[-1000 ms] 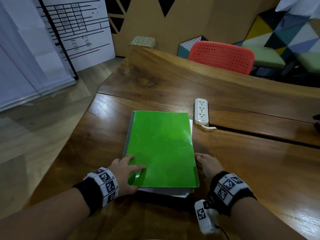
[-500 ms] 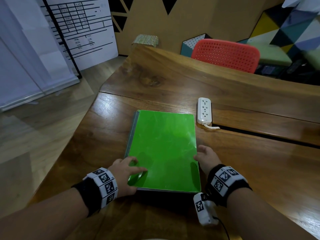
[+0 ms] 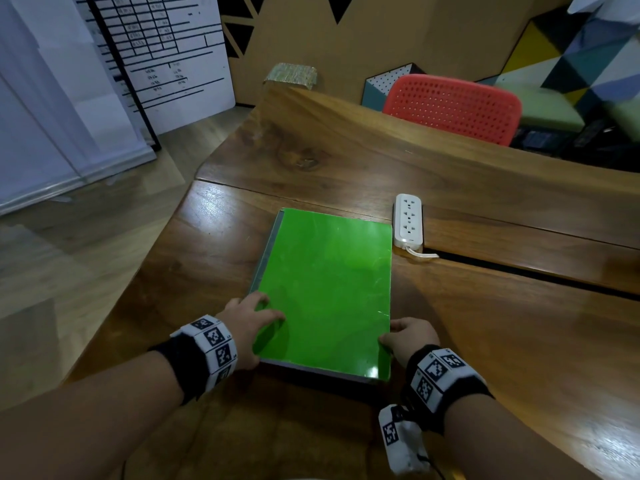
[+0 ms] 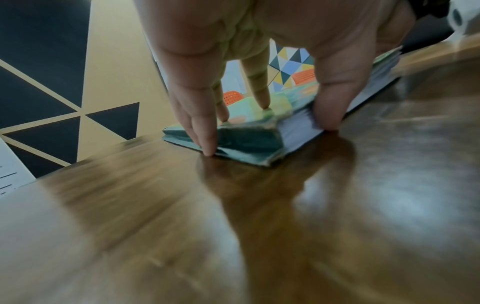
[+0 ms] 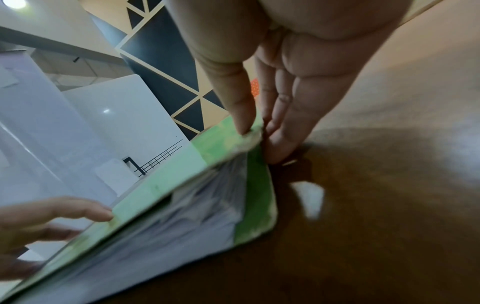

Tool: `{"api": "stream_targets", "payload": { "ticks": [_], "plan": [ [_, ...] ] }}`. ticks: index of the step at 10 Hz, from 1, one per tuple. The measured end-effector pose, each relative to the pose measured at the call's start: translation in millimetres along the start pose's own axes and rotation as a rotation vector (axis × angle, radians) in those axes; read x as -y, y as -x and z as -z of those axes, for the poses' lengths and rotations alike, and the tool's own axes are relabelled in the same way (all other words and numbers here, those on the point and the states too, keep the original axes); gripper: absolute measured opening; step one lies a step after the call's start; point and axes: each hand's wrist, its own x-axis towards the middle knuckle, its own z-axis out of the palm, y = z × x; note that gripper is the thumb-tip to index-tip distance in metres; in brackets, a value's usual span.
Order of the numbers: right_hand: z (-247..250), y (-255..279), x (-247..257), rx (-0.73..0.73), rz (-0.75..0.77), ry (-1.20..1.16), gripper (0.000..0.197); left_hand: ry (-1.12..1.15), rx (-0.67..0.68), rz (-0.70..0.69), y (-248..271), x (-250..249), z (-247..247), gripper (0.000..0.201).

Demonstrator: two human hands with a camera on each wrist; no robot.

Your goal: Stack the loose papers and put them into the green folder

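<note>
From the head view, the green folder (image 3: 325, 292) is seen lying closed on the wooden table (image 3: 519, 341), just beside the white power strip (image 3: 408, 220); the white sheets that jutted out past its near edge a second ago are no longer seen there, and the folder has been slid slightly away from the body. The left hand (image 3: 247, 327) is laid with straight fingers on the near left corner, and the right hand (image 3: 410, 336) is set against the near right edge. In the left wrist view, blurred as it is, fingertips (image 4: 207, 148) are pressed down on the folder's spine corner, nothing being clasped. In the right wrist view, the papers (image 5: 197, 214) are shown tucked between the covers, the top cover seemingly pinched by the thumb (image 5: 244, 115) and fingers. The filing step is judged almost done, only squaring left.
</note>
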Motion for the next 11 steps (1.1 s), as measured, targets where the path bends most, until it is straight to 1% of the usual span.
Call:
{"api": "stream_targets", "payload": {
  "ticks": [3, 5, 7, 9, 10, 11],
  "plan": [
    [5.0, -18.6, 25.2, -0.024, 0.016, -0.08, 0.04, 0.0, -0.012, 0.029, -36.5, -0.3, 27.6, 0.085],
    [7.5, -23.1, 26.6, -0.063, 0.065, -0.094, 0.051, 0.03, -0.031, 0.027, -48.4, -2.6, 31.6, 0.085],
    [1.7, -15.5, 23.4, -0.09, 0.097, -0.061, 0.047, 0.032, -0.038, 0.028, -49.2, 4.0, 34.3, 0.089],
    [9.2, -8.0, 27.2, -0.086, 0.125, 0.01, 0.043, -0.014, 0.015, 0.031, -48.6, 2.0, 34.0, 0.091],
    [18.1, -2.7, 30.1, -0.123, 0.14, 0.069, 0.041, -0.069, 0.026, 0.044, -47.4, -6.2, 34.6, 0.096],
    [22.7, -6.3, 25.8, -0.161, 0.157, 0.139, 0.045, -0.113, 0.005, 0.05, -44.2, -12.0, 36.0, 0.095]
  ]
}}
